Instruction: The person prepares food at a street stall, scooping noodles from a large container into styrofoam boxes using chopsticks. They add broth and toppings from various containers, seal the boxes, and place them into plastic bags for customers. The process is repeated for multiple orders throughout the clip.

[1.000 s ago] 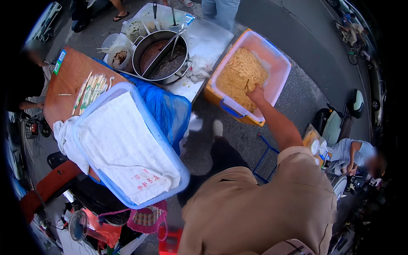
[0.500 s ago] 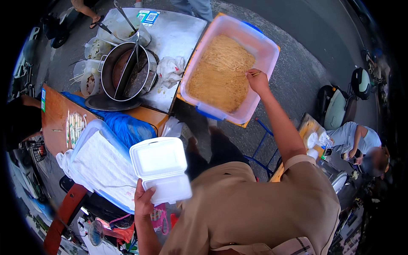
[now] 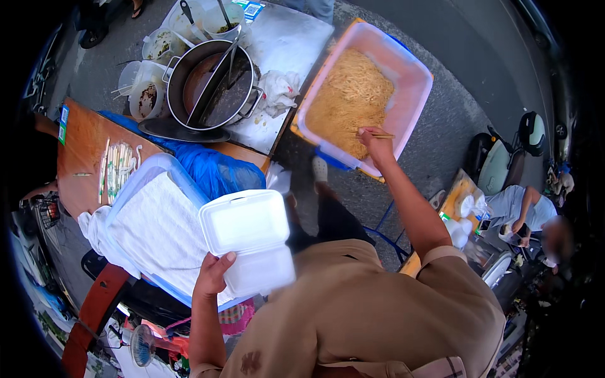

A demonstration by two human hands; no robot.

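My left hand point(image 3: 214, 273) grips a white foam takeaway box point(image 3: 246, 223) at its side, thumb on the inside; the box is hinged wide and nothing lies in it. My right hand point(image 3: 377, 146) is closed on a pair of wooden chopsticks point(image 3: 382, 136), whose tips are mostly hidden by the fingers. It is over the near part of a large pinkish translucent tub point(image 3: 413, 104). A thick bed of pale brown noodles point(image 3: 350, 88) fills much of that tub, mounded toward the far left.
Left of the tub, a metal table point(image 3: 296, 38) bears a divided pot point(image 3: 211, 85), sauce containers point(image 3: 146, 97) and a crumpled cloth point(image 3: 277, 91). White cloth covers a blue bin point(image 3: 157, 233) by the box. Wrapped chopsticks point(image 3: 116, 170) lie on a wooden board. Someone point(image 3: 523, 211) sits at right.
My right hand has drawn back toward the tub's near side with the chopsticks. The foam box has shifted slightly right. The whole scene has shifted a little in view.
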